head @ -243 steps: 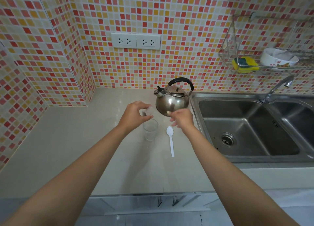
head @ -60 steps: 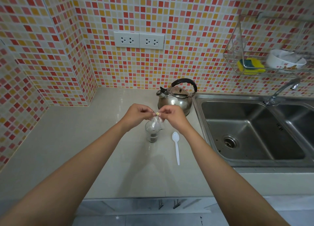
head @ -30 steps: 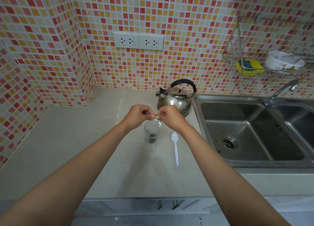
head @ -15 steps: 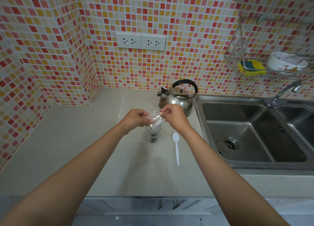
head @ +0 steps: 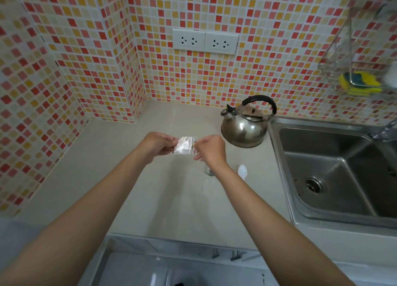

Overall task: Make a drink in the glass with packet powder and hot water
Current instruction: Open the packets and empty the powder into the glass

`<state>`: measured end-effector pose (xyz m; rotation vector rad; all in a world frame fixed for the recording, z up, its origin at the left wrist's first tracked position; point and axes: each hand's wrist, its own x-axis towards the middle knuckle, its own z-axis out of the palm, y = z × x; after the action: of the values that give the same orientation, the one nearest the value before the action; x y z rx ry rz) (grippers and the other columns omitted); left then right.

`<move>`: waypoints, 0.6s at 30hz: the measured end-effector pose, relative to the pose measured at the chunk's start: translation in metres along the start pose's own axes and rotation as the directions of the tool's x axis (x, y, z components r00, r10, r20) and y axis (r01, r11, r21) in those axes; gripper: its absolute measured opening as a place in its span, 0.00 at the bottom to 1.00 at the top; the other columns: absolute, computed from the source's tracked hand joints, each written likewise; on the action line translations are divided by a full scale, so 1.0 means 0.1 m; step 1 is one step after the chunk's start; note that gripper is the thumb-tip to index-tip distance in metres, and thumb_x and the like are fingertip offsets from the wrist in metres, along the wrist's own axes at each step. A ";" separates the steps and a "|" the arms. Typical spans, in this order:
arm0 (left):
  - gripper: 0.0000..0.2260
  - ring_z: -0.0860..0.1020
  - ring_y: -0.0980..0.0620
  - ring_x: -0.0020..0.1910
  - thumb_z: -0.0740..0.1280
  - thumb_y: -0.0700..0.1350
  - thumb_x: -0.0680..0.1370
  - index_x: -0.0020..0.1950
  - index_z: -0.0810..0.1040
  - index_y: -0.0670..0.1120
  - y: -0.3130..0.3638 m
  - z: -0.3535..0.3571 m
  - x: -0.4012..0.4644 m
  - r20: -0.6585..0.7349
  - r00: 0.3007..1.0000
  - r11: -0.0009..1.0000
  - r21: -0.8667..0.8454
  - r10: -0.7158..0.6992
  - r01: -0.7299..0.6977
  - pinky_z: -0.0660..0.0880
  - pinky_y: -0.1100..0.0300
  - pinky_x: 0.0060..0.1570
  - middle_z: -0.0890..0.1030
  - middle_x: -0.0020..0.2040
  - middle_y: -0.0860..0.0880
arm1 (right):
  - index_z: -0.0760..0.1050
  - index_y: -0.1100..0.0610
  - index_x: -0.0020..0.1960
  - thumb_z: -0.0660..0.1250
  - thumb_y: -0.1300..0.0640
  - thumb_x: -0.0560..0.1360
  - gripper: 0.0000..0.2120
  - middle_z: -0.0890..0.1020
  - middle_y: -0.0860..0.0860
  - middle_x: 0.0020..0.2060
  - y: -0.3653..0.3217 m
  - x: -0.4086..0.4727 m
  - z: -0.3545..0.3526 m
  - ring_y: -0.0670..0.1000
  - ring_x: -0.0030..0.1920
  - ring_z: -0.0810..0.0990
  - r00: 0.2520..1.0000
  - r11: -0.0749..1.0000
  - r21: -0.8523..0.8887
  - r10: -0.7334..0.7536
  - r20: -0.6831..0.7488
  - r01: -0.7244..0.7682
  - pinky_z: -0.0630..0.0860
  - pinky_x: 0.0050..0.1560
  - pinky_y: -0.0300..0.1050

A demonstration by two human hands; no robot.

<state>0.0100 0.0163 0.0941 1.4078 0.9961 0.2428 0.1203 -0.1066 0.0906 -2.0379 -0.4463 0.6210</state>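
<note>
bench (head: 171, 199) w/ sink (head: 335, 174) at its right edge; kettle (head: 245, 131) at back by the sink. left hand (head: 156, 145) & right hand (head: 209, 149) pinch a clear, flat, empty-looking packet (head: 185, 145) stretched between them over the bench middle. glass (head: 210, 171) mostly hidden under the right wrist; spoon (head: 242, 171) just right of it.

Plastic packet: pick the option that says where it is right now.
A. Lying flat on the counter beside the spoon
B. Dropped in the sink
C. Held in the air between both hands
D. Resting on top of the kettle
C: the left hand and the right hand each pinch one end of the clear packet, stretched between them above the counter.
</note>
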 end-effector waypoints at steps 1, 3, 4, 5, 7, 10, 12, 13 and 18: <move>0.05 0.78 0.59 0.22 0.70 0.34 0.74 0.39 0.80 0.42 -0.07 -0.03 0.05 -0.038 0.999 1.000 0.024 -0.015 0.016 0.76 0.71 0.30 0.80 0.22 0.52 | 0.81 0.62 0.36 0.64 0.62 0.72 0.09 0.84 0.59 0.31 0.03 0.01 0.10 0.57 0.31 0.84 1.000 0.999 -0.028 0.018 -0.011 -0.018 0.82 0.40 0.50; 0.06 0.76 0.60 0.18 0.72 0.33 0.71 0.36 0.79 0.41 -0.22 -0.06 0.17 -0.121 0.992 0.997 0.064 -0.037 0.045 0.75 0.70 0.28 0.77 0.18 0.53 | 0.81 0.64 0.38 0.63 0.62 0.73 0.10 0.85 0.60 0.34 0.13 0.04 0.31 0.59 0.34 0.85 0.999 0.996 -0.070 0.052 -0.012 -0.052 0.83 0.42 0.52; 0.05 0.76 0.59 0.18 0.73 0.33 0.70 0.37 0.80 0.39 -0.31 -0.06 0.23 -0.154 0.987 0.995 0.086 -0.043 0.057 0.75 0.69 0.28 0.77 0.17 0.53 | 0.81 0.64 0.40 0.63 0.62 0.73 0.09 0.85 0.61 0.36 0.19 0.05 0.41 0.60 0.37 0.85 0.997 0.992 -0.100 0.070 -0.009 -0.071 0.83 0.44 0.52; 0.03 0.76 0.57 0.19 0.74 0.33 0.69 0.39 0.81 0.37 -0.39 -0.06 0.28 -0.182 0.982 0.992 0.112 -0.042 0.063 0.76 0.67 0.29 0.77 0.17 0.53 | 0.81 0.64 0.42 0.63 0.62 0.74 0.09 0.85 0.61 0.39 0.25 0.07 0.51 0.61 0.40 0.85 0.996 0.987 -0.131 0.093 -0.009 -0.093 0.82 0.45 0.53; 0.08 0.76 0.56 0.21 0.75 0.32 0.68 0.45 0.83 0.32 -0.53 -0.06 0.40 -0.209 0.977 0.987 0.144 -0.047 0.078 0.76 0.61 0.37 0.80 0.23 0.48 | 0.81 0.63 0.47 0.63 0.63 0.74 0.09 0.85 0.61 0.43 0.37 0.11 0.67 0.62 0.45 0.84 0.991 0.975 -0.175 0.136 -0.006 -0.135 0.82 0.48 0.53; 0.08 0.78 0.53 0.27 0.75 0.32 0.68 0.46 0.83 0.33 -0.72 -0.02 0.54 -0.216 0.974 0.981 0.161 -0.071 0.108 0.80 0.56 0.44 0.84 0.42 0.37 | 0.81 0.63 0.47 0.62 0.65 0.73 0.09 0.85 0.60 0.45 0.53 0.16 0.81 0.61 0.45 0.84 0.984 0.964 -0.198 0.175 -0.021 -0.175 0.82 0.46 0.50; 0.03 0.83 0.52 0.33 0.74 0.33 0.68 0.40 0.85 0.38 -0.83 0.02 0.61 -0.233 0.970 0.962 0.247 -0.062 0.121 0.81 0.53 0.51 0.85 0.42 0.38 | 0.81 0.64 0.45 0.61 0.66 0.73 0.09 0.85 0.59 0.43 0.61 0.19 0.85 0.59 0.45 0.84 0.984 0.949 -0.262 0.176 -0.022 -0.176 0.78 0.42 0.45; 0.03 0.84 0.49 0.41 0.74 0.35 0.69 0.41 0.86 0.39 -0.87 0.03 0.64 -0.241 0.969 0.948 0.295 -0.047 0.119 0.79 0.52 0.55 0.85 0.44 0.39 | 0.80 0.65 0.43 0.60 0.67 0.73 0.09 0.84 0.59 0.41 0.63 0.21 0.87 0.57 0.44 0.83 0.985 0.940 -0.295 0.174 -0.019 -0.172 0.77 0.41 0.46; 0.07 0.82 0.45 0.53 0.74 0.36 0.69 0.46 0.86 0.40 -0.97 0.07 0.68 -0.253 0.965 0.921 0.357 -0.067 0.157 0.75 0.61 0.55 0.86 0.51 0.42 | 0.81 0.64 0.47 0.60 0.69 0.73 0.11 0.84 0.60 0.46 0.73 0.27 0.94 0.59 0.49 0.83 0.989 0.899 -0.417 0.150 0.013 -0.131 0.78 0.44 0.46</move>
<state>0.0158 0.0368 -0.0228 1.6874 1.3716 0.1395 0.0910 -0.0652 -0.0207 -2.4839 -0.4921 0.7053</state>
